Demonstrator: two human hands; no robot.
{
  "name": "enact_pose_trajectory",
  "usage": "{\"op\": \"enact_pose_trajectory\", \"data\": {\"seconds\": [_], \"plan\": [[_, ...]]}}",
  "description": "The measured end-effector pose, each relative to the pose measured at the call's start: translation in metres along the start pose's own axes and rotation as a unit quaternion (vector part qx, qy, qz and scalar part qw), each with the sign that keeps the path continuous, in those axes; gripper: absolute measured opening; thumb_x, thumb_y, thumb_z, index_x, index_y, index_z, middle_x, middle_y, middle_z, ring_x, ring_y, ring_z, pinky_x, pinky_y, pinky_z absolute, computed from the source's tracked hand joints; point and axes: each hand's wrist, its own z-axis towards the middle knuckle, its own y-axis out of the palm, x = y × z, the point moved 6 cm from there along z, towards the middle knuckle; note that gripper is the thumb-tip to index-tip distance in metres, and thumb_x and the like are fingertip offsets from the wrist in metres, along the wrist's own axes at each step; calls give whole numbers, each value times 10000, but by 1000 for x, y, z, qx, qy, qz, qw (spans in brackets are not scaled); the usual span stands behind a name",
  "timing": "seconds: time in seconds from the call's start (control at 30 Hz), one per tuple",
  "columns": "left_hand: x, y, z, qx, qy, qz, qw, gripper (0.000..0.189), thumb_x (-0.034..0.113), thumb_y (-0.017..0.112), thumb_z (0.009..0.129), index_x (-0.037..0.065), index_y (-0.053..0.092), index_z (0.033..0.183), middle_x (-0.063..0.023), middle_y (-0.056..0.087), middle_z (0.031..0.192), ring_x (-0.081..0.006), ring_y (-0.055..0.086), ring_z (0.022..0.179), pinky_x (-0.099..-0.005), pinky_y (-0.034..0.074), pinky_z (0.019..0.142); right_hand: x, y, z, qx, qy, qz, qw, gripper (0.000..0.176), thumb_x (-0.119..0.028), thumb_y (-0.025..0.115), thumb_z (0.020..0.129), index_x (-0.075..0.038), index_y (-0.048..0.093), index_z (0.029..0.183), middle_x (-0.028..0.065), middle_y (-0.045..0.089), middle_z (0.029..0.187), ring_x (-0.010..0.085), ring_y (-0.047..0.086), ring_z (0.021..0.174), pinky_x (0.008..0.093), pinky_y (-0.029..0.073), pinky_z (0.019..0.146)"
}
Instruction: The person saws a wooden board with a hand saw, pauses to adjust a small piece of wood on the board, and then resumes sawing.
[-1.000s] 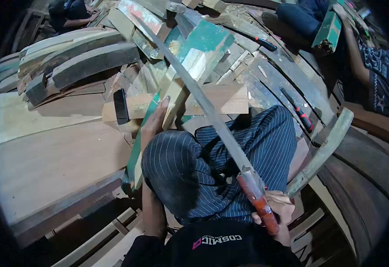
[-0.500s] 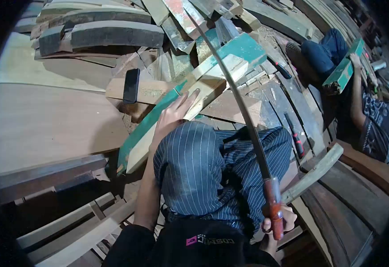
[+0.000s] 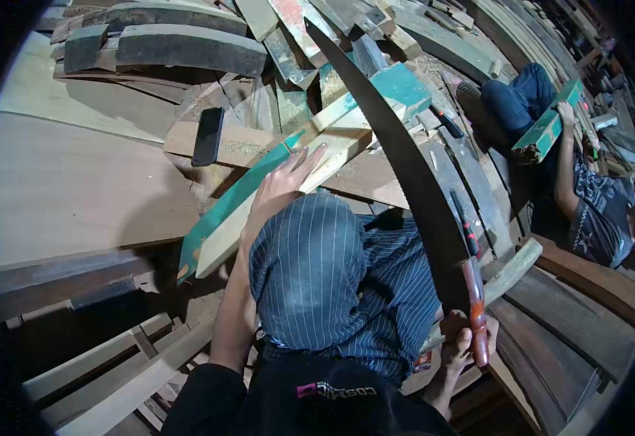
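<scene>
My left hand (image 3: 288,178) lies on a long timber beam with green paint (image 3: 234,211) and bare pale wood, its fingers stretched along the pale side. That beam runs diagonally past my bent knee (image 3: 303,247), with a narrow notch near my fingertips. At lower right my right hand (image 3: 463,345) is closed around the reddish-brown handle of a handsaw (image 3: 397,145). The long dark blade rises up and left from it, its broad side showing and its toothed edge toward my knees. In this view the blade overlaps the beam's far end.
A phone (image 3: 208,136) lies on a crosswise board (image 3: 248,145) under the beam. Curved timbers (image 3: 190,47) are stacked at upper left. Two red-and-black tools, one a chisel-like tool (image 3: 466,225), lie right of the blade. Another person (image 3: 601,196) at right holds a green timber (image 3: 550,127).
The saw has turned from edge-on to show its broad side, and its handle has moved up and right with my right hand. My left hand keeps its place on the beam.
</scene>
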Motion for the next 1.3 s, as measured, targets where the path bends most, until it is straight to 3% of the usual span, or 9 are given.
{"op": "enact_pose_trajectory", "data": {"seconds": [0.13, 0.4, 0.53, 0.67, 0.77, 0.8, 0.9, 1.07, 1.3], "plan": [[2, 1, -1, 13, 4, 1, 1000, 703, 116, 655, 782, 266, 392, 1417, -255, 489, 1323, -442, 545, 1120, -483, 504, 898, 9, 9, 19, 39, 159, 243, 956, 429, -356, 601, 910, 40, 437, 939, 75, 502, 553, 137, 400, 359, 288, 355, 351], [-8, 0, 2, -36, -31, -18, 999, 742, 173, 690, 760, 273, 379, 1426, -238, 513, 1304, -418, 531, 1147, -465, 480, 936, -19, -6, 21, 16, -30, -57, 998, 435, -437, 695, 800, -20, 591, 868, 66, 601, 690, 167, 541, 566, 309, 446, 581], [-2, -4, 3, -15, 28, -38, 999, 739, 144, 682, 767, 261, 376, 1430, -231, 513, 1308, -414, 505, 1183, -460, 460, 959, -37, -9, 29, -5, -72, -145, 987, 395, -431, 710, 778, -46, 638, 831, 72, 626, 725, 166, 555, 614, 305, 431, 610], [-2, -3, 0, 2, 28, -42, 999, 750, 86, 681, 749, 251, 392, 1421, -236, 512, 1307, -407, 510, 1180, -448, 466, 954, -25, 6, 42, -37, 61, 165, 984, 356, -296, 649, 854, 19, 494, 914, 40, 516, 556, 115, 477, 437, 242, 395, 438], [-2, -1, 0, 12, 24, -29, 999, 751, 63, 674, 745, 243, 396, 1419, -236, 499, 1322, -404, 515, 1176, -446, 469, 949, -24, 5, 42, -31, 25, 125, 991, 368, -317, 650, 852, 19, 509, 902, 47, 527, 567, 109, 494, 474, 242, 407, 471], [-1, -2, 0, 7, 18, -35, 999, 754, 62, 676, 743, 242, 395, 1419, -236, 497, 1324, -403, 514, 1178, -445, 469, 950, -20, -7, 41, -16, -29, 8, 999, 385, -349, 648, 851, 15, 530, 890, 45, 537, 580, 109, 505, 513, 252, 418, 509], [1, -5, 2, -1, 12, -45, 999, 756, 67, 681, 737, 239, 398, 1417, -238, 493, 1328, -401, 514, 1179, -443, 470, 950, -23, -7, 41, -15, 12, 24, 1000, 405, -379, 657, 839, 12, 560, 889, 44, 559, 624, 116, 514, 556, 268, 425, 545], [-8, 0, 2, -7, 40, -38, 998, 719, 145, 683, 755, 245, 407, 1412, -247, 499, 1319, -410, 521, 1166, -448, 472, 939, -41, 0, 30, -40, -49, -165, 984, 370, -379, 733, 753, -53, 635, 898, 65, 639, 773, 199, 545, 688, 338, 409, 681], [-11, 5, 0, -1, 14, -21, 1000, 708, 164, 654, 787, 286, 376, 1426, -233, 493, 1332, -408, 526, 1162, -466, 478, 936, -72, 32, 0, -45, -168, -137, 975, 326, -248, 725, 805, 17, 604, 952, 88, 647, 674, 130, 613, 570, 259, 482, 564]]}}
